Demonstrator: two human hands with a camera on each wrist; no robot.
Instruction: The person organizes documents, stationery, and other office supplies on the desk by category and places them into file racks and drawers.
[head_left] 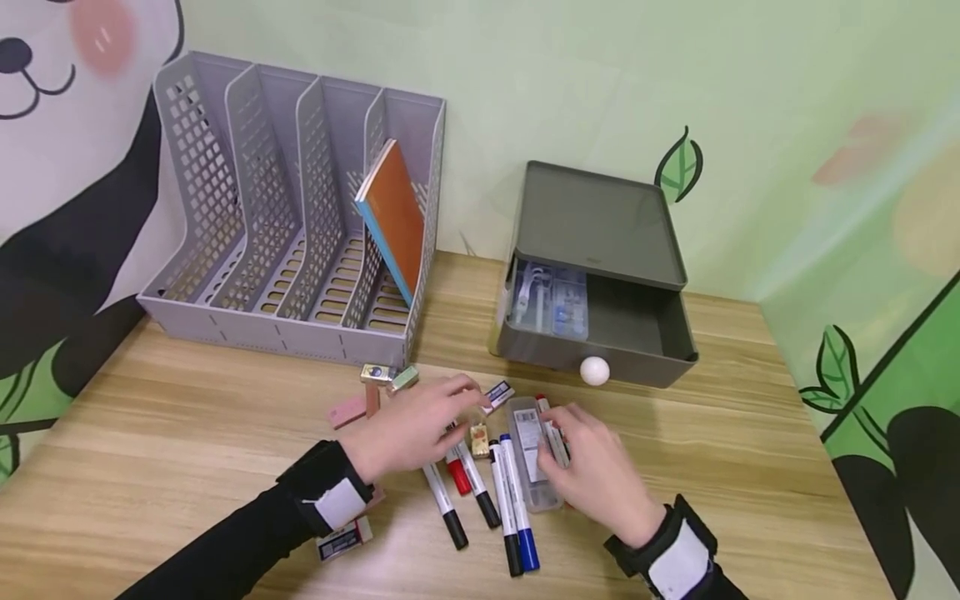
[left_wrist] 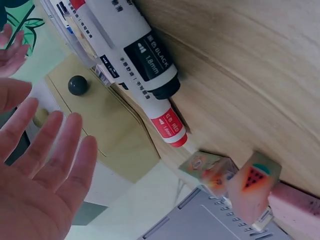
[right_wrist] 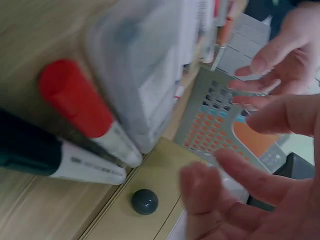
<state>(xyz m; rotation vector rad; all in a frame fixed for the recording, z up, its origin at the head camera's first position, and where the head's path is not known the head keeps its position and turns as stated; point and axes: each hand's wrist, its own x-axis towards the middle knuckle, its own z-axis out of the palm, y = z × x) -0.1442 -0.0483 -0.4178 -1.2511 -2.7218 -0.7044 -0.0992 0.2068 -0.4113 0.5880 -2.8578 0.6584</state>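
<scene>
My left hand (head_left: pixel 416 423) hovers over the left part of a cluster of whiteboard markers and erasers, fingers loosely spread, nothing held. Below it lie a black marker (left_wrist: pixel 150 57) and a red marker (left_wrist: pixel 167 125). My right hand (head_left: pixel 596 467) is just right of a clear plastic case (head_left: pixel 536 496) with a white label. In the right wrist view its fingers are loosely bent and hold nothing. Beside the case lie a red-capped marker (right_wrist: pixel 75 97) and a dark-capped marker (right_wrist: pixel 30 145), partly hidden in the head view. A blue marker (head_left: pixel 520 508) lies left of the case.
Small erasers lie about, including a yellowish one (head_left: pixel 479 439), a pink one (head_left: pixel 347 411) and a boxed one (head_left: pixel 345 539). Behind stand a grey file rack (head_left: pixel 270 329) with orange and blue notebooks (head_left: pixel 397 221), and a grey drawer box (head_left: pixel 600 217), its drawer pulled out, clear cases (head_left: pixel 570 304) inside.
</scene>
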